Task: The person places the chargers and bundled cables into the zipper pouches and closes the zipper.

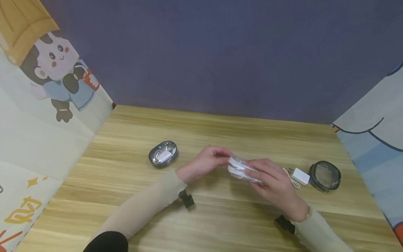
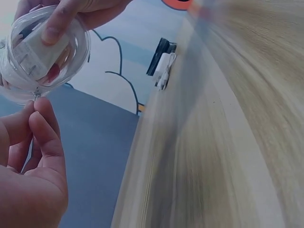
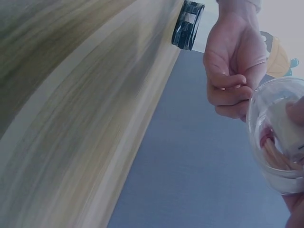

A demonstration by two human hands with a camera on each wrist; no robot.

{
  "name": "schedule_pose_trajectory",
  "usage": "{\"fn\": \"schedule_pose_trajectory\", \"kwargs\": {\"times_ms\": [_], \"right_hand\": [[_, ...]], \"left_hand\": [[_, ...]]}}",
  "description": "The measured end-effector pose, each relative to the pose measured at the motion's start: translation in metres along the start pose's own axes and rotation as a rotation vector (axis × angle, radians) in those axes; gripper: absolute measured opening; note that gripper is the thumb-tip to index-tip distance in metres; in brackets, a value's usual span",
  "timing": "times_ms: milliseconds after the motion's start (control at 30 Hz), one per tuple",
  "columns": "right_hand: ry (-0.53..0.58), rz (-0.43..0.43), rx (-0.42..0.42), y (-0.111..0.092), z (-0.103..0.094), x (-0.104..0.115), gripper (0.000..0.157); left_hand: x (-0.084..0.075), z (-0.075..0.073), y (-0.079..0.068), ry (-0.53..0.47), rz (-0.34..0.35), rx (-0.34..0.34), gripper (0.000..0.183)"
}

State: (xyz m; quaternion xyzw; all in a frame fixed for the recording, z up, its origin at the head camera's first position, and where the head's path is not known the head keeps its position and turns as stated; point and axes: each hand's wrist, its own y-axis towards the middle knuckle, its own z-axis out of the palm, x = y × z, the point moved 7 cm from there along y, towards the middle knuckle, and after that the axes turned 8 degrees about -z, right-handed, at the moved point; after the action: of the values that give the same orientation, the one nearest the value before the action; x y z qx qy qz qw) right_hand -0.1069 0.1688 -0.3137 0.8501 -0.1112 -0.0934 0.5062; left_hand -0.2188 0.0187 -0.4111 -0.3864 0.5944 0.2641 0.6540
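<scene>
My right hand [image 1: 275, 183] grips a clear round zip pouch [image 1: 237, 172] with white trim, held up over the table. In the left wrist view its thumb presses on a white plug adapter [image 2: 40, 50] at the pouch. At the pouch's edge, my left hand [image 1: 207, 161] pinches the small zipper pull [image 2: 36, 93] between thumb and forefinger. From the right wrist view, the left hand's fingers [image 3: 230, 97] are curled right at the rim. The right hand shows only partly there, at the picture's edge.
A dark-rimmed clear pouch [image 1: 154, 160] with a white charger inside lies on the wooden table [image 1: 201, 224] to the left. At the right are a white plug adapter [image 1: 300, 176], a coiled white cable [image 1: 295, 183] and another dark-rimmed pouch [image 1: 335, 176]. A blue-grey panel [image 1: 204, 59] stands behind.
</scene>
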Motion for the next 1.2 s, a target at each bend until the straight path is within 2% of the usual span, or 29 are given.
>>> {"fn": "schedule_pose_trajectory", "kwargs": {"times_ms": [400,567,700,1000,1200], "right_hand": [[-0.014,-0.024,-0.016,0.0,-0.002,-0.001,0.023],[-0.021,-0.032,-0.014,-0.001,-0.002,-0.001,0.024],[-0.045,-0.037,-0.003,0.0,-0.002,0.001,0.024],[-0.137,-0.099,0.01,0.004,-0.003,0.008,0.024],[-0.141,-0.124,-0.007,0.005,-0.002,0.01,0.023]], "left_hand": [[-0.01,-0.008,-0.009,-0.038,-0.01,0.0,0.025],[-0.013,-0.011,-0.013,-0.015,0.005,-0.009,0.026],[-0.017,-0.012,-0.018,0.014,0.022,-0.017,0.024],[-0.026,-0.012,-0.028,0.091,0.111,0.001,0.021],[-0.029,-0.01,-0.032,0.122,0.144,0.014,0.019]]}}
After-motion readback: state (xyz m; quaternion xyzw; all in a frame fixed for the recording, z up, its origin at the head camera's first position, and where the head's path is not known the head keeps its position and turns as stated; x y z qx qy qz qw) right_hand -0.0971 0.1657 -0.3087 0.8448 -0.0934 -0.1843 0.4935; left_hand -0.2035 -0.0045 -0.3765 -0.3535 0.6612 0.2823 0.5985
